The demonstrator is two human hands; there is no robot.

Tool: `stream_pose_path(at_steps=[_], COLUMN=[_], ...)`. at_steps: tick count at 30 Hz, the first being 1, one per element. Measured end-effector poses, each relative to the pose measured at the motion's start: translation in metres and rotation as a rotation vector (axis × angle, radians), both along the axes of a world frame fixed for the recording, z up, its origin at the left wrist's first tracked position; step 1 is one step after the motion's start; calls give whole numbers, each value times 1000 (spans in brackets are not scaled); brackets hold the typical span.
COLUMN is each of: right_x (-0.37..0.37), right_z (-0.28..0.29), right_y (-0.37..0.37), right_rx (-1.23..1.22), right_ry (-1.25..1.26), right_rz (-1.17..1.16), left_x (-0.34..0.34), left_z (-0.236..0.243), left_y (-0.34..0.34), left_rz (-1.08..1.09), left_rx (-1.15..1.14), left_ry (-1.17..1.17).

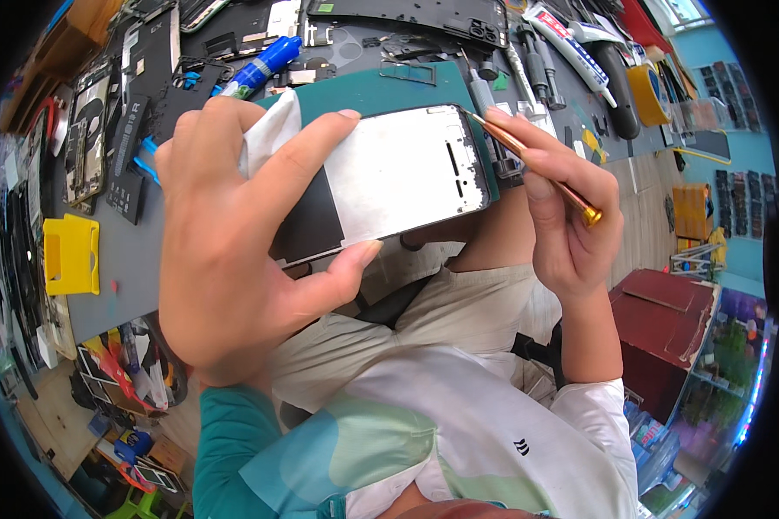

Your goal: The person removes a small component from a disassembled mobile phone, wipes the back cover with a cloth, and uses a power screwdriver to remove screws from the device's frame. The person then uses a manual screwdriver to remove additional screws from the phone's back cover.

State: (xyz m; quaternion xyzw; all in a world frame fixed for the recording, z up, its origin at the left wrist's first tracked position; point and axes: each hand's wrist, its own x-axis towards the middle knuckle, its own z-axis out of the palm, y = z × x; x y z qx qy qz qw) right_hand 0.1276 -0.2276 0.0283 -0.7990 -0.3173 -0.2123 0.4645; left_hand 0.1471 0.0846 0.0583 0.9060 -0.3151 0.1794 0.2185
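My left hand (225, 225) grips a phone screen (398, 173) by its long edges, thumb on the near edge and forefinger on the far one. The screen's silver metal back faces up, with a black band at the left end. A crumpled white cloth (270, 134) is tucked behind the forefinger of the same hand. In my right hand (571, 208), a slim copper-coloured screwdriver (504, 138) with a gold end cap is pinched between thumb and fingers. Its tip is at the screen's far right corner; whether it touches I cannot tell.
Under the screen's far side lies a green mat (363, 95). A blue bottle (264, 65), a white tube (571, 52), a yellow tape roll (647, 93) and many phone parts crowd the grey table (112, 303). A yellow holder (71, 253) sits at the left.
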Motion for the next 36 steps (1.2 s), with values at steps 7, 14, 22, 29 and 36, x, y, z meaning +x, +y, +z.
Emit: stream_pose_path(at_steps=[7,14,22,29,36], right_x=[5,-1,20,31,37], right_z=[1,6,39,59,55], right_y=[1,-8,12,32,48], right_rx=[-45,3,-340,-607,-859], right_ry=[-27,-64,-159,-42,-286], right_rz=[35,37,-193,-292,-361], left_x=[3,3,1,2,1], left_z=[-1,0,-1,0,-4], left_y=[0,2,2,2,2], left_rz=[-17,-18,-15,-26,-38], left_rx=[0,-10,-25,-48,-89], left_ry=[-9,8,12,8,4])
